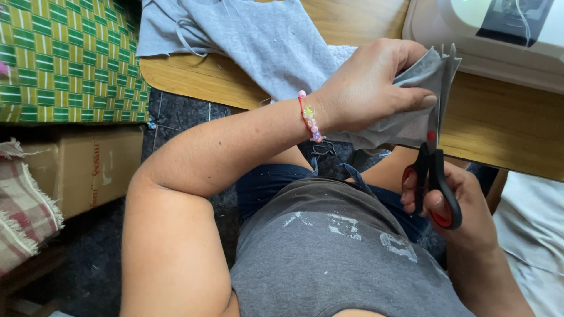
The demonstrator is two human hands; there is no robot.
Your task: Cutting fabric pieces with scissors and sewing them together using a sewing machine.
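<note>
Right of centre: my left hand [367, 88] pinches a folded grey cloth [411, 97] above the desk [499, 123] edge. My right hand [452, 205], fingers closed through the handles, holds scissors [435, 170] with blades entering the cloth's lower edge. Judged: cutting barely begun.

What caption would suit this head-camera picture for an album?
Left hand pinches folded grey fabric while right hand works black-and-red scissors at a wooden table.

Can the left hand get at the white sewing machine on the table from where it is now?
Probably not right away: the left hand is full, pinching the grey fabric for the scissors. The path to the sewing machine looks clear.
</note>
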